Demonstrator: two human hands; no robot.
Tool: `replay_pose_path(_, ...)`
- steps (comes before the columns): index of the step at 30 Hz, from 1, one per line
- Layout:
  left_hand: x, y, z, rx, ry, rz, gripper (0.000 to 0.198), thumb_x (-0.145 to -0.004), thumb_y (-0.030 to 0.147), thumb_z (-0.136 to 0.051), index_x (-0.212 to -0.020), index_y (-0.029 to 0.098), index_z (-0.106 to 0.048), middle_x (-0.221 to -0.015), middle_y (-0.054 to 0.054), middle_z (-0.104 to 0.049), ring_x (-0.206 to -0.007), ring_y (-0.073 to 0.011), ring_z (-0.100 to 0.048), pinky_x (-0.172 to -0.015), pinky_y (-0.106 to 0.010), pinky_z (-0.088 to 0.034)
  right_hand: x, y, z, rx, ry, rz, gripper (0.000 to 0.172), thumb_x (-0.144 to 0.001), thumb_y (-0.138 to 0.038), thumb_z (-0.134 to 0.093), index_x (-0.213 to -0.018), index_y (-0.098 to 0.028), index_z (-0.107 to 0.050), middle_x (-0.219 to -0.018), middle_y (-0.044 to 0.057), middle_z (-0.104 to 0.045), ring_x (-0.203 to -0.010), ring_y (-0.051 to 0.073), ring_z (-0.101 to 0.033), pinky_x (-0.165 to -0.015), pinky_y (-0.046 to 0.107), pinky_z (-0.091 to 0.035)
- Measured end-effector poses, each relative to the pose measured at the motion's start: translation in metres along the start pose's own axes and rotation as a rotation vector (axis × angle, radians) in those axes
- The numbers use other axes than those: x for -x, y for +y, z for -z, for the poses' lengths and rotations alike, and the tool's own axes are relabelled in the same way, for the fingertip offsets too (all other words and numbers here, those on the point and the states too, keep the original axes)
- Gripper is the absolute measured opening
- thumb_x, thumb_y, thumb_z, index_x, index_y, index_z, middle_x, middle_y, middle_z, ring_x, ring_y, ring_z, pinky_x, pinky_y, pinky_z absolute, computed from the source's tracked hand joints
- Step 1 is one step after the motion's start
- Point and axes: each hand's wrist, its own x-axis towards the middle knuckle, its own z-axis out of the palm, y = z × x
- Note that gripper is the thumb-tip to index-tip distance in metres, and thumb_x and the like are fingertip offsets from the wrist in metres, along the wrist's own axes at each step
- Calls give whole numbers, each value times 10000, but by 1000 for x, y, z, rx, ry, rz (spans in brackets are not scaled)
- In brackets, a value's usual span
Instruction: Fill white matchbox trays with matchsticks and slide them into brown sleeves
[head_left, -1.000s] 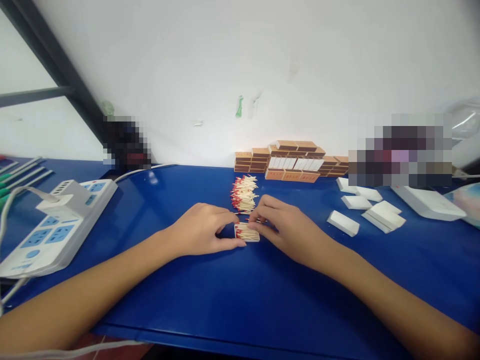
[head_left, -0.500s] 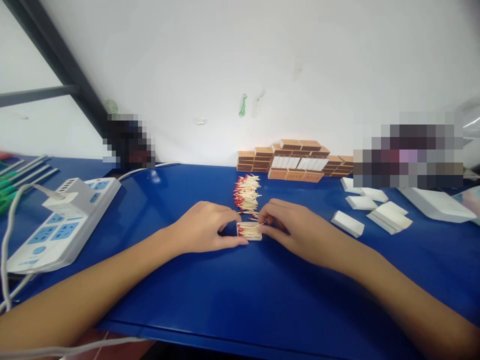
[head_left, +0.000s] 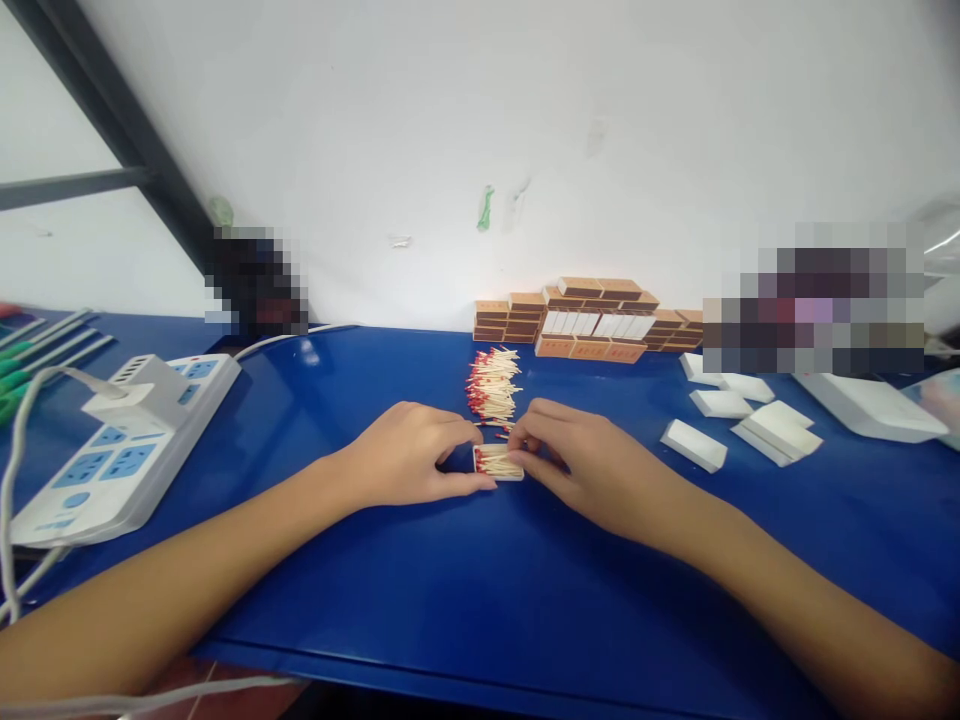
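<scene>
A small white matchbox tray [head_left: 513, 478] lies on the blue table, filled with red-headed matches [head_left: 492, 461] whose heads face left. My left hand [head_left: 409, 455] grips the tray's left end, with the thumb along the near side and the fingers at the far side. Over the tray's right end, the thumb and forefinger of my right hand [head_left: 585, 455] are pinched on a match, mostly hidden by the fingertips. Just beyond the tray sits a pile of loose matches [head_left: 495, 385], and a few stray ones lie between pile and tray.
Stacked brown matchboxes [head_left: 592, 347] stand against the white wall, with white trays set among them. Several white boxes [head_left: 694, 445] lie at the right. On the left are a white power strip [head_left: 142, 465] with a cable and some green-handled tools [head_left: 45, 355].
My right hand's fingertips have shifted slightly left and up, farther over the tray's right end. My left hand and the tray stay in place.
</scene>
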Motion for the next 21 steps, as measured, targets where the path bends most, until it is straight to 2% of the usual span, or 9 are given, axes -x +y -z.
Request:
replay_pose_path(5,2,2,-1,2,21,-38,392,-965,566,-659,-1014,186,-744,-715,25,-663,-617,-120,-611,-602,-266,-397,-2,19,-1,47,80,-86,114,-1014,-283,-604,-943,-222,-669,-888,34,-662,-750,175,-609,-657,289,-426)
replay_pose_path(9,3,4,-3,-8,29,-67,395,-970,560,-656,-1025,179,-740,-725,18,-679,-613,-123,-613,-600,-271,-401,-4,27,-9,42,17,-146,149,-993,-367,-653,-939,-228,-661,-927,33,-668,-735,173,-605,-646,295,-431)
replay_pose_path(13,2,4,-2,-18,16,-57,381,-964,552,-666,-1014,183,-746,-721,13,-681,-620,-129,-618,-604,-272,-399,-6,26,-15,21,-16,-182,158,-1031,-324,-594,-921,-223,-643,-931,34,-670,-751,174,-614,-674,305,-448)
replay_pose_path(21,1,2,1,-16,-4,-12,369,-954,538,-680,-982,177,-752,-708,11,-666,-614,-133,-604,-595,-264,-374,-5,26,-9,61,-42,-194,151,-1043,-344,-579,-969,-219,-622,-988,45,-656,-758,183,-610,-662,306,-440)
